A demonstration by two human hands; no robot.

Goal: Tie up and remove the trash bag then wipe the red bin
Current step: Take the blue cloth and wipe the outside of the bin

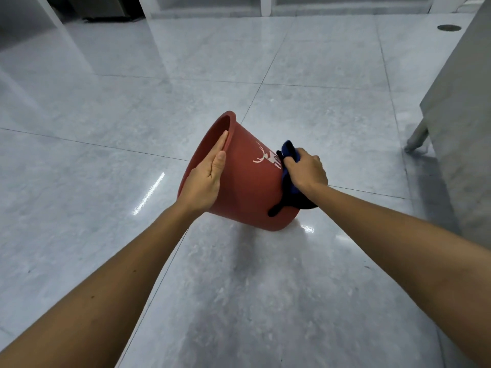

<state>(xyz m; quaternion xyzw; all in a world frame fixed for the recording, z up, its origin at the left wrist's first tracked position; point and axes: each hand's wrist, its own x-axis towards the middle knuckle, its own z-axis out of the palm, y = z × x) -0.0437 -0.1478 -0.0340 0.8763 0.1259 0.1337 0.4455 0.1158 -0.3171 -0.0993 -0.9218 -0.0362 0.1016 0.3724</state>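
The red bin (247, 181) is tilted over to the left, its mouth facing left and away, its base edge near the grey floor. A white logo shows on its side. My left hand (206, 179) grips the rim, thumb along the outer wall and fingers reaching over the edge to the inside. My right hand (305, 170) holds a dark blue cloth (288, 181) pressed against the bin's lower wall, near its base. A tail of the cloth hangs below the hand. No trash bag is in view.
Glossy grey floor tiles (132, 115) spread all around. A grey cabinet or counter (462, 128) on a metal leg (417, 138) stands at the right. A round floor drain (449, 27) lies far right. Glass partitions run along the back.
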